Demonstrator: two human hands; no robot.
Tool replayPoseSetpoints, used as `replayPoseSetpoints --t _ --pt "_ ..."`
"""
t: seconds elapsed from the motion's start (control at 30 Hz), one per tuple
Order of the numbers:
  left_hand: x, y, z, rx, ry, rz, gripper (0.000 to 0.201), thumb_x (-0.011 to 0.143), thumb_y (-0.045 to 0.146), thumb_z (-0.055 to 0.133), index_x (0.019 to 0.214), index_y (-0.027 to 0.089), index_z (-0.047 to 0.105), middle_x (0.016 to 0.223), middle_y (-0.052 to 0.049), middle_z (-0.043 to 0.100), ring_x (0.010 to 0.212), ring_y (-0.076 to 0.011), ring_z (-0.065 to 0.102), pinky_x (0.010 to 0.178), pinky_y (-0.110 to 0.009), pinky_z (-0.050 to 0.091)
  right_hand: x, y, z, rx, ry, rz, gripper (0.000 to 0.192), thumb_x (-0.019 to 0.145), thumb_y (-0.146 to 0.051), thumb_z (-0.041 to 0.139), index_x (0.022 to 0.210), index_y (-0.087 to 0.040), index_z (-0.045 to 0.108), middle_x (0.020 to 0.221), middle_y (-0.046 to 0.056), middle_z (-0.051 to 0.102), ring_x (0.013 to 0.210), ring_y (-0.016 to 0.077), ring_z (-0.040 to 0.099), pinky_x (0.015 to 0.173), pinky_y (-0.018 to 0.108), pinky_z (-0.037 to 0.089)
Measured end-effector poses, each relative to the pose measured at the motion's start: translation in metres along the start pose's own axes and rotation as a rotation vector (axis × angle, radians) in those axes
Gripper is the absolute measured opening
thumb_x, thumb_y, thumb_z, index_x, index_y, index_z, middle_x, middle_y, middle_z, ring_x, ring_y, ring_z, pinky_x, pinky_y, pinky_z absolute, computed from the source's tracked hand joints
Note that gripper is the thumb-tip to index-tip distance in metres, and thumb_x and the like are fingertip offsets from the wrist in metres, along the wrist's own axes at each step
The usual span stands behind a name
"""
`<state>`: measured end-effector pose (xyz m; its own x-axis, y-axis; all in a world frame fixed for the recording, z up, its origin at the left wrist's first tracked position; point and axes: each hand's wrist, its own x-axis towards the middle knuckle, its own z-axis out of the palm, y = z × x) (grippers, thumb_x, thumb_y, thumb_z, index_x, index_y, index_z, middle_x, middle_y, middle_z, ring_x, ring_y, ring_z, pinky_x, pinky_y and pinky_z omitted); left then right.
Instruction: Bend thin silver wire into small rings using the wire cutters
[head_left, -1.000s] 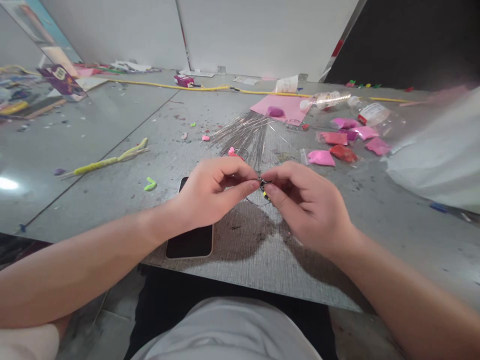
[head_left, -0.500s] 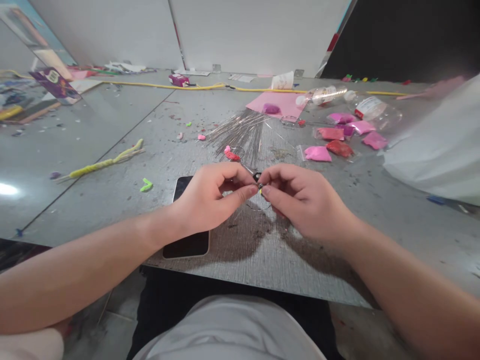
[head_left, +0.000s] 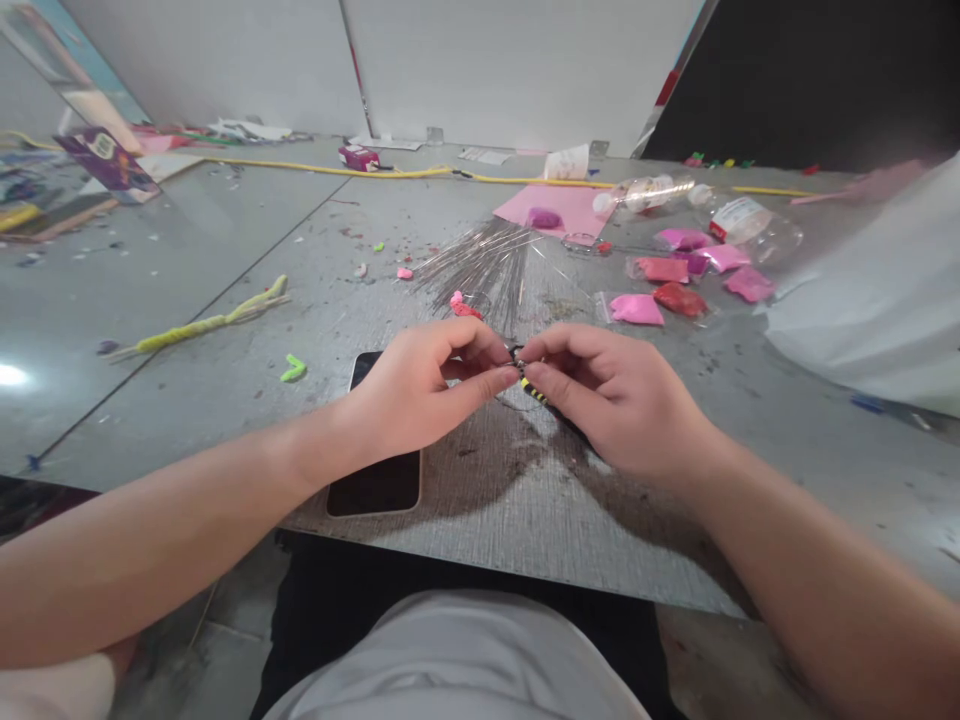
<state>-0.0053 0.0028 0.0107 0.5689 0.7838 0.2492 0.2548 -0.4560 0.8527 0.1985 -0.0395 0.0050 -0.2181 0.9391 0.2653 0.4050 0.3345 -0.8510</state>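
Above the table, my left hand (head_left: 427, 385) and my right hand (head_left: 611, 395) meet fingertip to fingertip, both closed in a pinch. Under my right fingers shows a black-and-yellow striped handle (head_left: 534, 391), which looks like part of small pliers; most of it is hidden in the palm. My left thumb and forefinger pinch at the tool's dark end, where a thin wire (head_left: 514, 405) curves out below. Just beyond my left hand lies a pink and red clay piece (head_left: 463, 305) on a wire loop. A phone (head_left: 379, 485) lies partly under my left forearm.
Loose metal wires (head_left: 487, 262) fan out ahead. Several bagged clay packets (head_left: 636, 308) and plastic bottles (head_left: 750, 220) lie at the right, beside a white bag (head_left: 870, 300). A yellow-wrapped stick (head_left: 195, 330) and a green clay piece (head_left: 293, 368) lie left. A yellow cable (head_left: 300, 170) crosses behind.
More of the striped black-and-yellow handle shows below my right thumb now. My right fingers have shifted slightly around it; both hands stay in nearly the same place.
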Motion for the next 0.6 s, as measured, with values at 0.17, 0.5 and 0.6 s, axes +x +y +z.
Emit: replayPoseSetpoints --t 0.17,0.5,0.6 --pt "0.0023 -0.0010 -0.0028 0.053 -0.027 0.047 0.013 0.093 0.028 0.066 0.091 0.015 0.070 0.079 -0.002 0.069 0.072 -0.0118 0.062 0.063 -0.023 0.049 -0.0024 0.0047 0.0043 -0.138 0.067 -0.090 0.015 0.098 -0.033 0.063 0.103 -0.021 0.069 0.085 0.003 0.070 0.068 0.0146 0.060 0.060 0.029 0.046" --pt "0.0027 -0.0011 -0.0045 0.060 -0.062 -0.034 0.016 0.090 0.028 0.067 0.081 0.016 0.067 0.073 -0.001 0.067 0.067 -0.0119 0.057 0.060 -0.025 0.045 -0.0012 0.0010 0.0065 -0.378 0.022 -0.224 0.016 0.100 -0.020 0.054 0.087 -0.020 0.063 0.075 0.000 0.063 0.070 0.0149 0.056 0.063 0.030 0.041" --pt "0.0027 -0.0015 -0.0049 0.059 -0.067 -0.033 0.018 0.090 0.030 0.067 0.079 0.015 0.067 0.074 -0.001 0.067 0.067 -0.0122 0.057 0.060 -0.026 0.045 -0.0026 0.0004 0.0069 -0.399 0.027 -0.258 0.015 0.100 -0.018 0.054 0.087 -0.020 0.061 0.075 0.000 0.061 0.071 0.0146 0.055 0.063 0.029 0.040"
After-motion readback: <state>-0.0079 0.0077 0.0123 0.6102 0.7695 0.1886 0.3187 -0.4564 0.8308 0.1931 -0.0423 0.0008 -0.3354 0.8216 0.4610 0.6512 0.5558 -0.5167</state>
